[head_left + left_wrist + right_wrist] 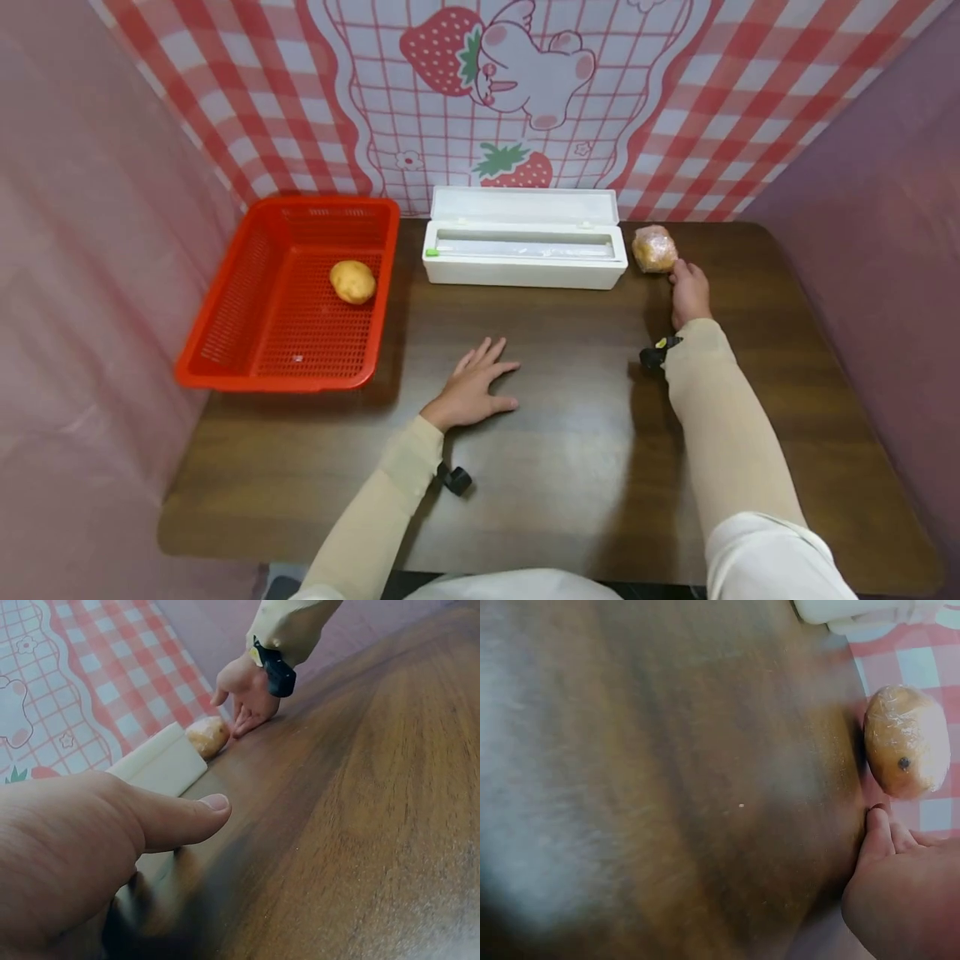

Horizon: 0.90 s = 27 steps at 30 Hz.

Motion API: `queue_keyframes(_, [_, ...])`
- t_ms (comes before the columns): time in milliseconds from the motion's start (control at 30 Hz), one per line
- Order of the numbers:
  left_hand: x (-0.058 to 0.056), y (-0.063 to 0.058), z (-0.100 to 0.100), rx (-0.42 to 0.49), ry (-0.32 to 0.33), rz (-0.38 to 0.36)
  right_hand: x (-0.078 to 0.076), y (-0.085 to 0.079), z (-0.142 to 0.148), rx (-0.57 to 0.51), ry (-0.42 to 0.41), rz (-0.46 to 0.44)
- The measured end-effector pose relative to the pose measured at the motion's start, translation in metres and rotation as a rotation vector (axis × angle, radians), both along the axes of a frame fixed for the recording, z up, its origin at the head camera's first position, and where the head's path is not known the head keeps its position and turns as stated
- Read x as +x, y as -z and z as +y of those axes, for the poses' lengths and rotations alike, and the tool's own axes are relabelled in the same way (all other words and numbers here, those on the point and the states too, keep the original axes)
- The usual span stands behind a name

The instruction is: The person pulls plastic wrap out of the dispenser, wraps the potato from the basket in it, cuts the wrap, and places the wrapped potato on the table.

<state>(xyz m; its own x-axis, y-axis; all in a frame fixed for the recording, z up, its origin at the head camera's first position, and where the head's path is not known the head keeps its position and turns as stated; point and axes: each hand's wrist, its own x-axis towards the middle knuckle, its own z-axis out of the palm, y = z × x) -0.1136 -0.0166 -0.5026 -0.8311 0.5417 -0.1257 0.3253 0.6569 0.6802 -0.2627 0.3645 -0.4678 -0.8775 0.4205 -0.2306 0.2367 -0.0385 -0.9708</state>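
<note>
Backdrop: red-checked cloth (262, 108), cut off at the top.
Table (555, 475): partly blurred in the right wrist view.
Wrapped potato (654, 249): placed just beside the right end of the opened white box (525, 276).
Right hand (690, 292): held loosely open near the wrapped potato, nothing gripped; whether it is touched cannot be told.
Left hand (472, 387): spread over the table, nothing held; fingers mostly hidden by the thumb in its wrist view.
Red basket (255, 383): one potato (352, 282) contained; a pale speck (297, 358) cannot be identified.
</note>
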Motion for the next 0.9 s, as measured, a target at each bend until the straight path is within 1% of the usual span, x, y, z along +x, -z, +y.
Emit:
queue_keyframes(100, [0.003, 0.003, 0.0, -0.003, 0.001, -0.002, 0.01, 0.005, -0.001, 0.03, -0.029, -0.018])
queue_keyframes(200, [0.003, 0.004, 0.0, -0.013, 0.006, 0.01, 0.019, 0.006, -0.003, 0.104, -0.09, -0.045])
queue_keyframes(400, [0.0, 0.003, -0.001, -0.029, 0.026, 0.04, 0.035, 0.004, -0.008, 0.218, -0.23, -0.081])
queue_keyframes(567, [-0.002, 0.0, 0.001, -0.042, 0.022, 0.055, 0.047, 0.0, -0.007, 0.287, -0.309, -0.08])
queue_keyframes(767, [0.002, 0.003, 0.003, -0.077, 0.021, 0.067, 0.061, 0.003, -0.01, 0.456, -0.407, -0.111])
queue_keyframes(900, [0.005, 0.002, 0.003, -0.098, 0.024, 0.073, 0.063, 0.007, -0.014, 0.558, -0.449, -0.115])
